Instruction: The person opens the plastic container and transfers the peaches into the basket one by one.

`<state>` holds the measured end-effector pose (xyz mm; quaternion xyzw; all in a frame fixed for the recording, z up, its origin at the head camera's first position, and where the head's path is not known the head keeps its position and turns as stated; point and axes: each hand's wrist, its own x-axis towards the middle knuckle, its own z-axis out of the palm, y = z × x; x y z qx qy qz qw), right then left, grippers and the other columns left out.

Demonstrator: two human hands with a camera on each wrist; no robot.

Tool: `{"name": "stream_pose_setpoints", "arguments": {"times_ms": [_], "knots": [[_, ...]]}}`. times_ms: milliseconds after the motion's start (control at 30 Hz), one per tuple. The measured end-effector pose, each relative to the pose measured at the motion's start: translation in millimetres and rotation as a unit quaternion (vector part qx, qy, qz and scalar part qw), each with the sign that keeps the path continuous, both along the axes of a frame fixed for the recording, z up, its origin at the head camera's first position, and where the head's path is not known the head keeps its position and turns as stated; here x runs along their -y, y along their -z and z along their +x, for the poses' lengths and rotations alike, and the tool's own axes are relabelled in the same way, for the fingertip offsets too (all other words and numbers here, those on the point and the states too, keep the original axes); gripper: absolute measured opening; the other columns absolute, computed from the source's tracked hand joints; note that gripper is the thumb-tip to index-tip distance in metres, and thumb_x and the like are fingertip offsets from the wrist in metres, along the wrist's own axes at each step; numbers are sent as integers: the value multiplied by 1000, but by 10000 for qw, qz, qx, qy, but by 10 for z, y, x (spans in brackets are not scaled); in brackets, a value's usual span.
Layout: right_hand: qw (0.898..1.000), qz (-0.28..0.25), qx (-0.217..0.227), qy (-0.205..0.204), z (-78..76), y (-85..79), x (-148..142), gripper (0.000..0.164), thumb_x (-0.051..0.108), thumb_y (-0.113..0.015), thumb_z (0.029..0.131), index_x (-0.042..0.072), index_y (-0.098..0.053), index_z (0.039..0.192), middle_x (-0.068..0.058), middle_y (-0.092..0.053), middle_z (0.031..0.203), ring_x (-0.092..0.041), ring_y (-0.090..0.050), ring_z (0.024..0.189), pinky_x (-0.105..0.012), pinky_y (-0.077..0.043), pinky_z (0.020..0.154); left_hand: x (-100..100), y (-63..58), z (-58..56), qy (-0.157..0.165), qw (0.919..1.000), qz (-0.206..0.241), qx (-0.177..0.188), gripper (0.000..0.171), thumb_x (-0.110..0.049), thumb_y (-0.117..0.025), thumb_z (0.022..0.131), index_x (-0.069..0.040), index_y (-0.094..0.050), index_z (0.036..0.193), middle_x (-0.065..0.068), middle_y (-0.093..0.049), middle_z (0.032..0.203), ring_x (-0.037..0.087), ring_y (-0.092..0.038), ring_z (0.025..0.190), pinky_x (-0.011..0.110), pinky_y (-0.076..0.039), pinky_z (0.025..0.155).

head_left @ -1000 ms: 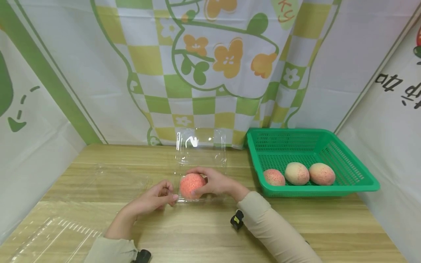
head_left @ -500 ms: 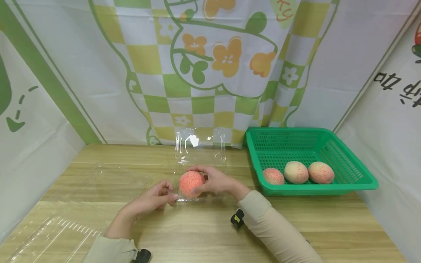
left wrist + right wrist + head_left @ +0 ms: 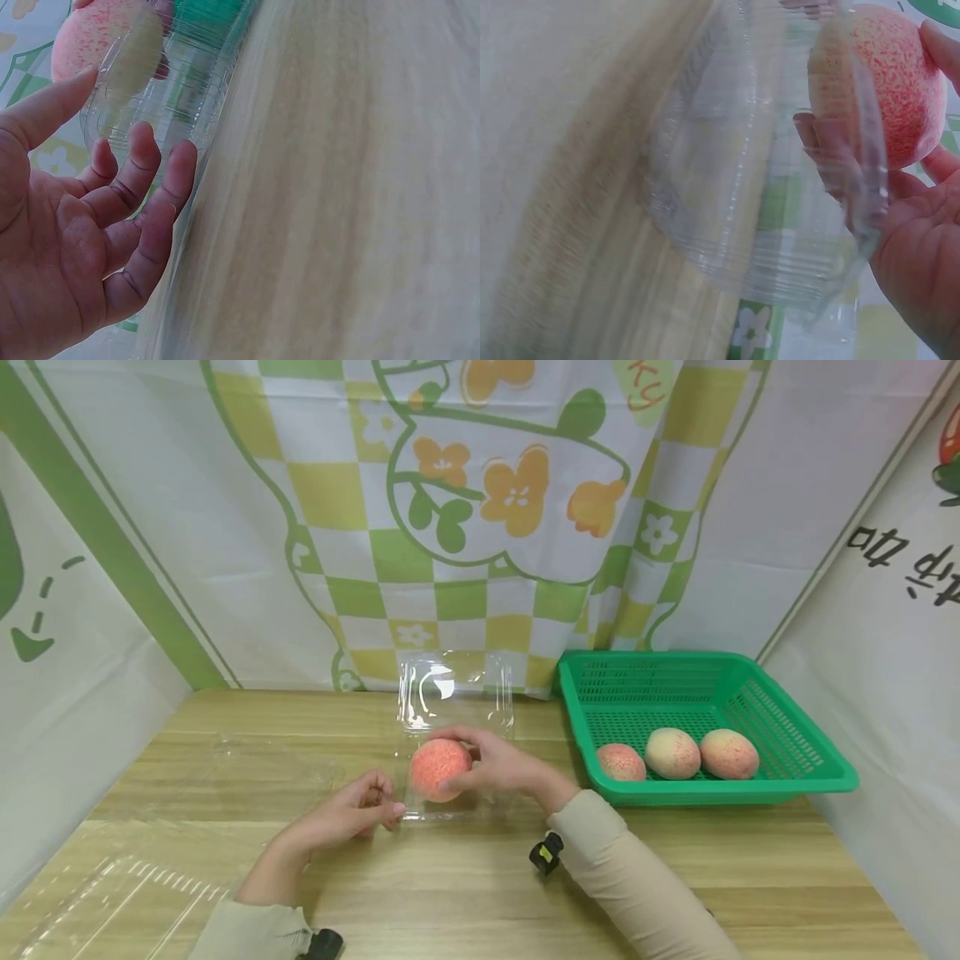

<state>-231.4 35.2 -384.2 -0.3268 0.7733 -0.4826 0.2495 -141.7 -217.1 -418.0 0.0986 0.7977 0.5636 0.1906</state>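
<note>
A pinkish-red speckled peach is in my right hand, thumb and fingers around it, over the base of a clear plastic clamshell box. The box's lid stands raised at the back. The right wrist view shows the peach partly behind the box's clear wall. My left hand is at the front left corner of the box, its thumb touching the rim. In the left wrist view that hand has its other fingers loosely bent, with nothing between them and the thumb.
A green plastic basket on the right holds several peach-like fruits, three visible, such as the pale one. More clear plastic packaging lies on the left of the wooden table. A patterned curtain hangs behind.
My right hand has shifted the peach slightly up and away from the box's front edge. The left hand stays at the corner.
</note>
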Motion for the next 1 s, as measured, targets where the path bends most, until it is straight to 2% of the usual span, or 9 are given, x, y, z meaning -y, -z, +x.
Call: {"name": "stream_pose_setpoints", "arguments": {"times_ms": [233,500,667,800,1000], "knots": [[9992,-228,-283,-163,-25,-90,-73,73,3,-78,80,12,-46,145,-12,-48,145,-36,-60,119,-37,-57,88,18,29,-3,37,9999,-66,-66,37,-27,-61,98,1,-41,112,15,-63,100,24,-62,91,28,-46,71],[9973,-534,-449,-217,-36,-231,-169,72,2,-78,82,9,-45,145,-15,-44,147,-40,-57,124,-38,-56,92,21,38,-15,15,9999,-117,-73,35,-28,-62,98,-2,-42,110,14,-63,100,24,-62,92,30,-46,72],[9953,-672,-691,-96,-56,-344,-245,70,2,-78,82,12,-48,144,-13,-47,146,-38,-59,122,-39,-56,92,18,39,-11,8,9999,-106,-49,34,-28,-61,98,-2,-42,110,14,-64,99,24,-61,91,29,-46,71],[9944,-766,-719,83,-71,-457,-327,68,4,-79,82,13,-49,142,-10,-50,144,-35,-60,122,-40,-57,91,21,32,-11,19,10000,-81,-28,34,-28,-61,98,-3,-41,109,14,-64,99,24,-61,91,28,-45,70],[9922,-874,-817,339,-95,-588,-496,68,3,-78,83,9,-48,144,-13,-51,144,-34,-60,121,-41,-55,93,22,33,-14,39,10000,-76,-41,34,-28,-61,98,-3,-42,109,14,-63,99,24,-61,90,27,-44,69]]}}
